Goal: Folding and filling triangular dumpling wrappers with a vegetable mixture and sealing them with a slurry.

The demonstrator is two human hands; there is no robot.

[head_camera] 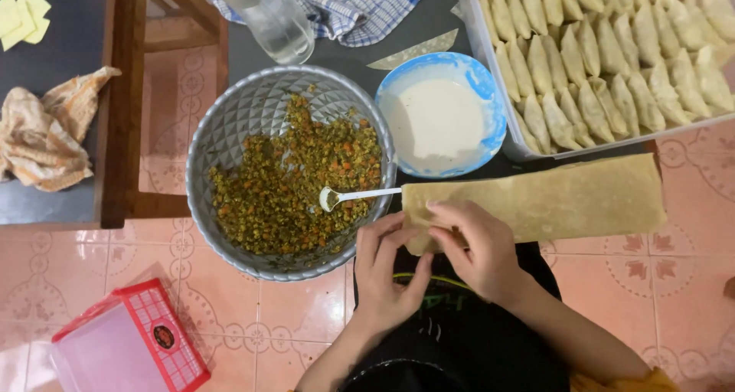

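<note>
Lower centre of the frame: I see both hands working at the near end of a pastry strip [551, 202].

- Left hand [389, 269]: fingers bent, tips pinching the strip's lower left corner. Grasping the pastry.
- Right hand [478, 246]: fingers curled over the same corner from the right, touching the left hand. Also grasping the pastry.
- Pastry strip: long, pale tan, flat, running from centre to the right edge, its left end under my fingers.
- Metal bowl [230, 124]: centre left, grey, faceted wall, holding minced filling [295, 185] of green and orange bits.
- Spoon [354, 196]: white, lying across the bowl's right rim, its scoop in the filling, its handle pointing toward the strip.
- Blue bowl [490, 93]: upper centre, just right of the metal bowl, holding white paste [440, 118].
- Tray [478, 70]: upper right, pale, packed with rows of folded dumplings [612, 55].
- Pastry scrap [413, 51]: thin sliver above the blue bowl.
- Checked cloth [360, 5]: top centre, blue and white.
- Glass [272, 17]: top centre, clear, beside the cloth.
- Crumpled cloth [46, 132]: left edge, orange and white, on a dark surface.
- Yellow squares [23, 17]: upper left corner.
- Red box [130, 342]: lower left, on pink floor tiles [306, 308], lid translucent.
- Wooden frame [126, 93]: upper left, brown.
</note>
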